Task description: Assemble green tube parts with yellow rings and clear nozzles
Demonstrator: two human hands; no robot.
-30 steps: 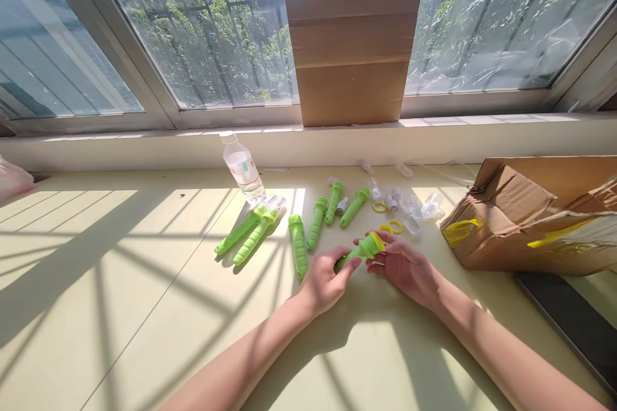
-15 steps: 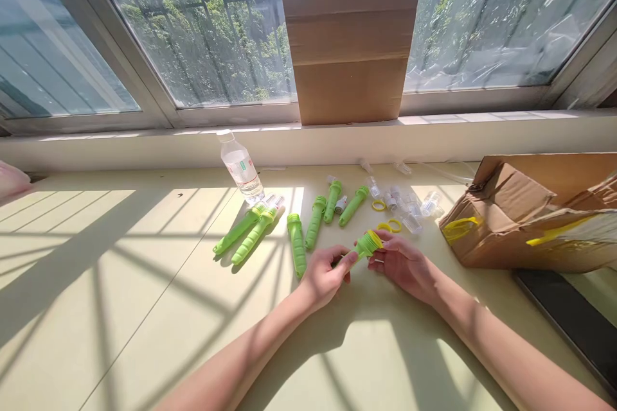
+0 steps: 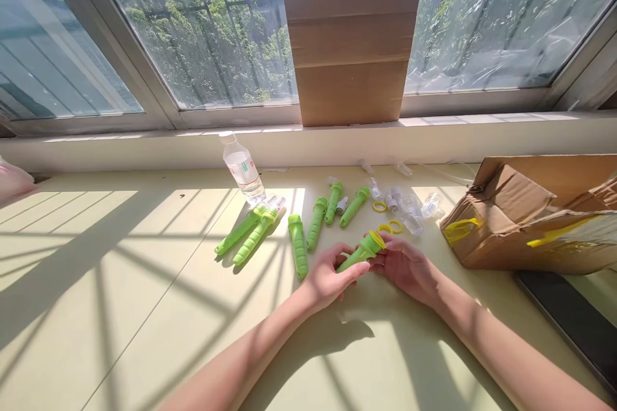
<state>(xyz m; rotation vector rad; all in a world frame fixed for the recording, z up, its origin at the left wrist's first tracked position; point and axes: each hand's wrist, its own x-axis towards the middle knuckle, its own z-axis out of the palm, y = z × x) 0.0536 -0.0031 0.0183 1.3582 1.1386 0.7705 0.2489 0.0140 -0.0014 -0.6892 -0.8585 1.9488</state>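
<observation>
My left hand (image 3: 332, 276) is closed around a green ribbed plastic tube (image 3: 359, 255), which tilts up to the right. A yellow ring (image 3: 376, 239) sits at the tube's wide threaded end. My right hand (image 3: 402, 266) pinches at this ring with curled fingertips, some of them hidden behind the tube. Just beyond my hands lie loose yellow rings (image 3: 395, 226). Nearest my left hand is another green tube (image 3: 297, 247), lying on the table, with several more like it farther back. Two green tubes (image 3: 255, 236) at the left have clear caps at their ends.
A water bottle (image 3: 243, 170) stands behind the left tubes. Clear plastic pieces (image 3: 412, 209) lie scattered at the back right. An open cardboard box (image 3: 520, 231) stands on the right, with a dark flat object (image 3: 569, 318) in front of it. The window wall (image 3: 231, 148) borders the table's back.
The held green tube has turned in my left hand, and more of its body shows now. My left thumb has shifted along it. My right hand remains at the yellow ring.
</observation>
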